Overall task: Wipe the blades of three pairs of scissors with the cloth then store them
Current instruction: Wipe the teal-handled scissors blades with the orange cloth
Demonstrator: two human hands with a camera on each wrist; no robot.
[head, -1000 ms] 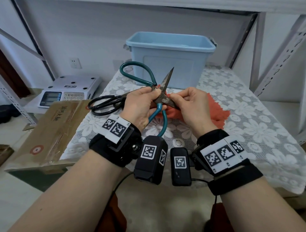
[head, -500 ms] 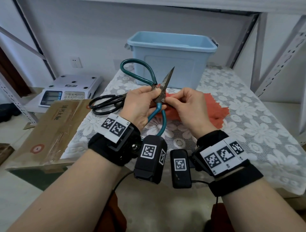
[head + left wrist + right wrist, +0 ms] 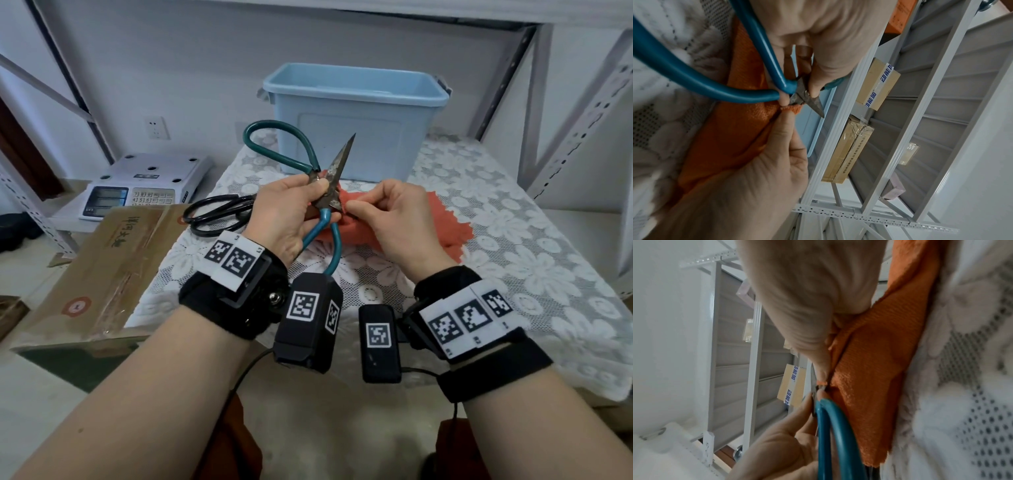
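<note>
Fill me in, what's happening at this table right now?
A person is cleaning scissors. The left hand grips the teal-handled scissors near the pivot, blades open, one tip pointing up. The right hand pinches the orange cloth against the lower blade. A black-handled pair lies on the lace tablecloth, and the blue bin stands behind. A third pair isn't visible.

Lace-covered table (image 3: pixel 513 260), blue bin (image 3: pixel 356 116), black scissors (image 3: pixel 219 216), orange cloth (image 3: pixel 442 222)

Bare forearms; black wrist straps (image 3: pixel 236 301) carry white square-coded tags (image 3: pixel 466 318), black camera boxes (image 3: pixel 308 322) and thin black cables (image 3: pixel 246 373)
</note>
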